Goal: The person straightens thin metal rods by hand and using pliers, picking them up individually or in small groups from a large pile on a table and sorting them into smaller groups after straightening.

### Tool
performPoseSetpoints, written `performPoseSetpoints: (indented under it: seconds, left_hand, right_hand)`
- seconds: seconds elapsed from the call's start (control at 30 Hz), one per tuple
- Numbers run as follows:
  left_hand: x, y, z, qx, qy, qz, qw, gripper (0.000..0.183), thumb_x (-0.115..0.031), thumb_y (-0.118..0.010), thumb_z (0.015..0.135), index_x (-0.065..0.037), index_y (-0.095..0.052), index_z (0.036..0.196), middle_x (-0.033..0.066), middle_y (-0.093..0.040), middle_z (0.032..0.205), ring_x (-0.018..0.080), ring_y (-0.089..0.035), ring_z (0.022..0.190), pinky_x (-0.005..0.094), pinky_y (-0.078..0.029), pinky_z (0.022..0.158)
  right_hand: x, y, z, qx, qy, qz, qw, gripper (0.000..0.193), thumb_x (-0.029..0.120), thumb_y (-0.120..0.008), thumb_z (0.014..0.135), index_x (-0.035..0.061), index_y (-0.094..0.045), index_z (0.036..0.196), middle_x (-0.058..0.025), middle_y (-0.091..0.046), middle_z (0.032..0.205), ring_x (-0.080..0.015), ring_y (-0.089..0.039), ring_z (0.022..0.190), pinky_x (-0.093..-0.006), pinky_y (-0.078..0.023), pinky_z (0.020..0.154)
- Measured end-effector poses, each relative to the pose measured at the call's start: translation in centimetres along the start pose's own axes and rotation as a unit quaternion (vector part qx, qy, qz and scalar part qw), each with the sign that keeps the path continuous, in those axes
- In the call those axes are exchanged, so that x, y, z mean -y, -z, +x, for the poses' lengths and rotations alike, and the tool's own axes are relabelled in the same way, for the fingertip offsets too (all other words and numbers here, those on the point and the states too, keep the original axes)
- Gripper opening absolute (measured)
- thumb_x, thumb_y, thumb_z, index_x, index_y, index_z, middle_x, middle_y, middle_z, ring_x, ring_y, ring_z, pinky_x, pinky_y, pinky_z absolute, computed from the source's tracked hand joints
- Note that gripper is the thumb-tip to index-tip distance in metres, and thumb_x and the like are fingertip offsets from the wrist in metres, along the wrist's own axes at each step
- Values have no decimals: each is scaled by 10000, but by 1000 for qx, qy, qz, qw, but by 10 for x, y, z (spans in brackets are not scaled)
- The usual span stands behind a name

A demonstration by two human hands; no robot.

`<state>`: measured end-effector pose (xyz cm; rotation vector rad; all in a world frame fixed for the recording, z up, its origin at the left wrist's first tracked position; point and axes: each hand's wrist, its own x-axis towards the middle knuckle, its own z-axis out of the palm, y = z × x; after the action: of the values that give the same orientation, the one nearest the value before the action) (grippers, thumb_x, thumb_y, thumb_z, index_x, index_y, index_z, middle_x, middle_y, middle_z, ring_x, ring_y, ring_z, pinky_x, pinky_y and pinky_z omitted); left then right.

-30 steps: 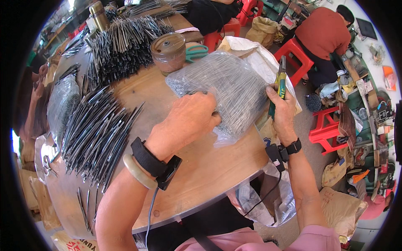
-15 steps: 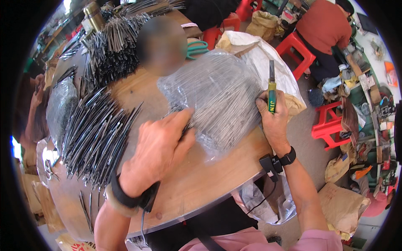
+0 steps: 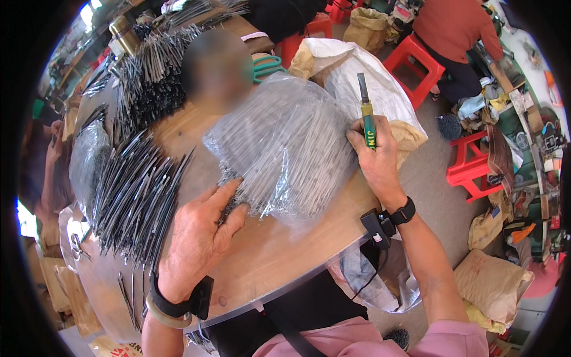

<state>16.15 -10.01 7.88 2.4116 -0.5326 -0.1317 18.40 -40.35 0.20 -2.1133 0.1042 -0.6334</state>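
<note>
A clear plastic bag of thin grey rods (image 3: 297, 154) lies slanted across the wooden table (image 3: 262, 265). My left hand (image 3: 205, 229) is at its near left end, fingers and thumb curled round the dark rod ends. In my right hand (image 3: 377, 157), by the bag's right edge, is a slim tool (image 3: 367, 116) with a yellow and green handle; its narrow grey metal end points up and away. Whether that hand also pinches the plastic cannot be made out. Left of my left hand lies a heap of thin black rods (image 3: 134, 199).
More dark rods (image 3: 151, 89) are piled at the far left beside a metallic flask (image 3: 124, 34). Green-handled scissors (image 3: 267, 67) lie behind the bag. A white sack (image 3: 342, 62) stands beyond the table edge, near red stools (image 3: 416, 65). A person in a red top (image 3: 452, 30) sits farther back.
The bag has shifted a little left and toward me, and its near end has turned. My left hand has drawn back left and down. The right hand's tool leans slightly more left.
</note>
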Motion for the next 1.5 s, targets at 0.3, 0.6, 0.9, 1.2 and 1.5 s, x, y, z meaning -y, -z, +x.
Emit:
performPoseSetpoints:
  seconds: [0.3, 0.6, 0.9, 1.2, 1.5]
  left_hand:
    - [20, 7, 12, -64, 305, -465, 829, 635, -346, -644, 920, 19, -422, 1389, 53, -590, 956, 122, -564, 774, 258, -460, 730]
    - [17, 2, 45, -25, 247, -537, 806, 598, -377, -650, 908, 45, -487, 1300, 111, -600, 1161, 161, -568, 1013, 285, -460, 830]
    - [56, 17, 49, 68, 211, -333, 916, 534, -354, -556, 971, -6, -487, 1370, 66, -636, 1069, 130, -579, 758, 229, -459, 722]
    - [10, 20, -112, -37, 203, -335, 919, 420, -33, -677, 825, 7, -582, 1233, 83, -648, 990, 165, -598, 868, 280, -504, 744]
    - [-5, -6, -263, -46, 289, -341, 893, 290, 39, -665, 817, 31, -637, 1105, 105, -672, 874, 154, -648, 782, 264, -508, 726]
  right_hand:
    - [14, 26, 2, 4, -81, 56, 995, 220, 208, -695, 871, 16, -612, 940, 9, -549, 778, -76, -488, 671, -244, -408, 609]
    - [47, 16, -68, 81, -36, 18, 996, 208, 122, -742, 800, -18, -613, 883, -66, -566, 847, -163, -557, 750, -302, -459, 688]
    - [50, -1, -58, 87, -42, 0, 995, 161, 90, -730, 787, -26, -634, 844, -105, -559, 885, -210, -566, 793, -310, -447, 706]
    - [145, 5, -60, 204, 196, 47, 958, 173, 65, -709, 749, -39, -654, 877, -185, -606, 989, -275, -627, 862, -319, -499, 746]
    - [195, -117, -12, 299, 441, -137, 835, 99, 30, -647, 714, -15, -643, 802, -165, -514, 840, -329, -574, 766, -434, -480, 649]
